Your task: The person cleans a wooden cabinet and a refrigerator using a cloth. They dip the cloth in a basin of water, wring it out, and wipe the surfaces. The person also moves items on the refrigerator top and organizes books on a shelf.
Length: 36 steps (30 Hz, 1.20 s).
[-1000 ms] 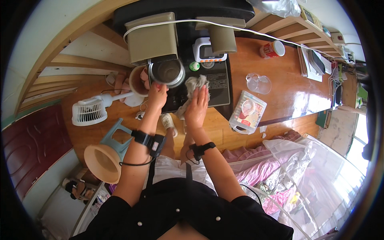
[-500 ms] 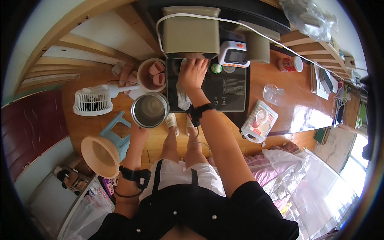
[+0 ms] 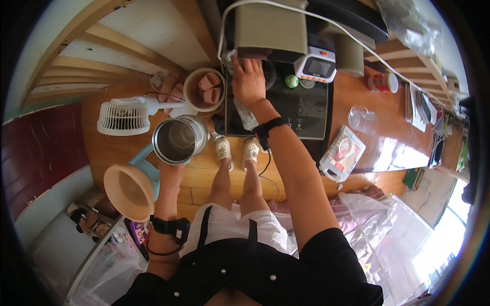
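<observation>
While the left hand clamps the steel pot over the floor, the right hand, fingers flat pressing a cloth on the black cooktop, could, I reckon, snag that white cable.

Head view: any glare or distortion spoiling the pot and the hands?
Head view: fisheye bends the stair edges near the rim; glare washes the table's right side; the steel pot in the left hand and the right hand are evenly lit and sharp.

The left hand sits mostly hidden behind the steel pot (fingers unseen).
</observation>
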{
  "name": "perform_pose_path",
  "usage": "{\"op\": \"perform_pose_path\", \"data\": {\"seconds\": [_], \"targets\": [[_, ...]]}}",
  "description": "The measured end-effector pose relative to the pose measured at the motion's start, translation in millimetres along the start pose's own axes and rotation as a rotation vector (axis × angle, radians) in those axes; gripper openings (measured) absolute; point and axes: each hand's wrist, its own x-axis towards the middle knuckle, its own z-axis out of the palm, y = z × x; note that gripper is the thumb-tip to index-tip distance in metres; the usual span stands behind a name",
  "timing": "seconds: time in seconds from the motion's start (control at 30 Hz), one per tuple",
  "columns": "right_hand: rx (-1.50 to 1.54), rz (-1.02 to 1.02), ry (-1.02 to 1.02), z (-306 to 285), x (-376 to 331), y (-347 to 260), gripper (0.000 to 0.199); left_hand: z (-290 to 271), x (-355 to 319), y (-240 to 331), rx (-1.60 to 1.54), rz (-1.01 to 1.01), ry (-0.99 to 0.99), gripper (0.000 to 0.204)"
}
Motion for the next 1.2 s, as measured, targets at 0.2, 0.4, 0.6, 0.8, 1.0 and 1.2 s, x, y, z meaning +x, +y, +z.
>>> {"op": "perform_pose_path", "data": {"seconds": [0.2, 0.4, 0.6, 0.8, 1.0, 1.2], "targets": [[0.171, -0.249, -0.107, -2.6, -26.0, -7.5, 0.054, 18.5, -9.5, 53.7, -0.171, -0.132, -0.108, 0.015], [0.247, -0.375, -0.246, -22.7, -104.9, -34.6, 0.043, 40.4, 3.9, 71.9, -0.155, -0.068, -0.135, 0.016], [0.419, -0.267, -0.057, -54.2, -144.6, -44.1, 0.047, 46.8, 20.5, 63.2, -0.252, -0.074, -0.120, 0.015], [0.093, 0.251, 0.354, -41.6, -31.0, -14.7, 0.053, 23.4, 25.2, 41.4, -0.097, -0.096, -0.136, 0.016], [-0.138, 0.332, 0.230, 15.0, 13.7, 3.6, 0.039, 11.5, 23.6, 11.5, 0.069, 0.034, -0.089, 0.028], [-0.072, 0.212, 0.140, 20.6, 13.4, 4.5, 0.041, 20.6, 11.8, 20.7, -0.053, 0.016, -0.090, 0.029]]}}
